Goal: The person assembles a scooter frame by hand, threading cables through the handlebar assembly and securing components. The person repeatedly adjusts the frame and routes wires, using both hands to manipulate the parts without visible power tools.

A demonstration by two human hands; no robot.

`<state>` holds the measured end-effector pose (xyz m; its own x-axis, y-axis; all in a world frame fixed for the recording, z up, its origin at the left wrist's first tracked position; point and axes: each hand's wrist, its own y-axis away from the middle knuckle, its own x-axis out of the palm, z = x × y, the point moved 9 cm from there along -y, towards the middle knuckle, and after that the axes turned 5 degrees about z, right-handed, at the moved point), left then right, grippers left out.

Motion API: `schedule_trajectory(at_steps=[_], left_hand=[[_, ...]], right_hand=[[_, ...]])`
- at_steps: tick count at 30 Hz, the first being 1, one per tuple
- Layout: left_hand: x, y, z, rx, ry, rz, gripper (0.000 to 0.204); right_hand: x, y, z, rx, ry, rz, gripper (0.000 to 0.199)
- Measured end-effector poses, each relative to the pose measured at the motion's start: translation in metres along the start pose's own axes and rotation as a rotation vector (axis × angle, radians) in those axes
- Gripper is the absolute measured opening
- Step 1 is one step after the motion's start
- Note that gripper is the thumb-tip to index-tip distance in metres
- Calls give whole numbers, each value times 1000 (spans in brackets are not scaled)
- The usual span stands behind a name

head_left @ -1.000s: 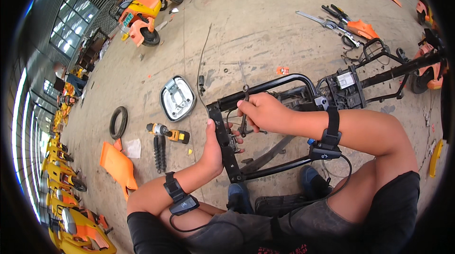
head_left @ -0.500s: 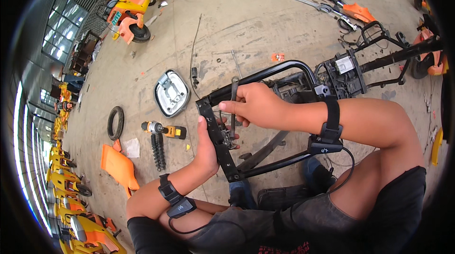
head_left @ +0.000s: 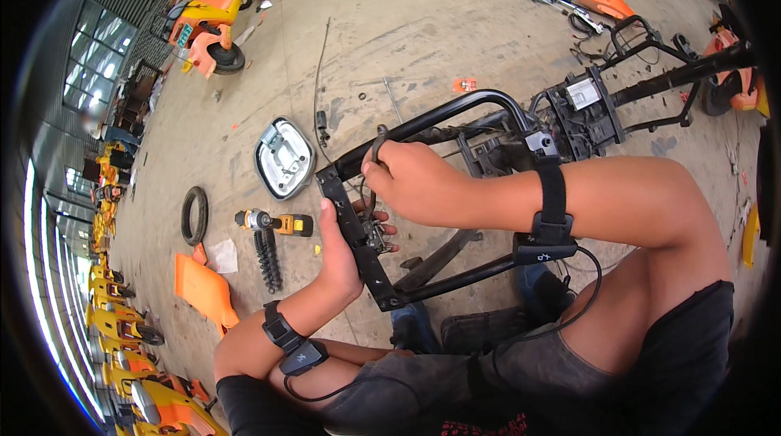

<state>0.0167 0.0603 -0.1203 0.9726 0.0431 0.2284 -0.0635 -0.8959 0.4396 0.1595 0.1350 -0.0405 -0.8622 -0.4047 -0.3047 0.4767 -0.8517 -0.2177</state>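
Observation:
The black tubular scooter frame lies across my lap area, its drilled end plate toward the left. My left hand is wrapped round this plate, thumb on the outer side and fingertips behind a small metal latch mechanism. Closed round a dark wrench, my right hand sits just inside the plate. The wrench's ring end sticks up beyond my fist near the upper tube. My right hand hides most of the wrench, and I cannot tell whether it touches a fastener.
On the floor to the left are a silver-lined cover, a yellow-black power drill, a black coil spring, a tyre and an orange panel. Several scooters line the left wall. Fork parts lie far right.
The frame and both hands sit slightly farther left in the picture. My right fingers have curled more tightly over the wrench, which shows less of its shaft. My left hand keeps its hold.

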Motion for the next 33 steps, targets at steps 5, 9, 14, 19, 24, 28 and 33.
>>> schedule_trajectory(at_steps=[5, 9, 14, 19, 24, 28, 33], left_hand=[[5, 0, -2, 12, -7, 16, 83], [-1, -2, 0, 20, -12, -6, 85], [6, 0, -5, 43, -12, 38, 79], [10, 1, -8, 56, 23, -27, 74], [14, 1, -14, 79, -39, 55, 76], [11, 2, -10, 81, -28, 25, 73], [7, 1, -10, 85, -27, 103, 73]], right_hand=[[3, -6, 0, -8, -43, 14, 28], [4, -8, 3, 60, -189, -8, 32], [16, -13, 5, 85, -213, 88, 29], [17, -15, 8, -57, -51, -66, 29], [31, -8, 18, -123, -25, 67, 29], [29, -8, 19, -198, 43, 71, 28], [33, 8, 36, -381, 60, 148, 26]])
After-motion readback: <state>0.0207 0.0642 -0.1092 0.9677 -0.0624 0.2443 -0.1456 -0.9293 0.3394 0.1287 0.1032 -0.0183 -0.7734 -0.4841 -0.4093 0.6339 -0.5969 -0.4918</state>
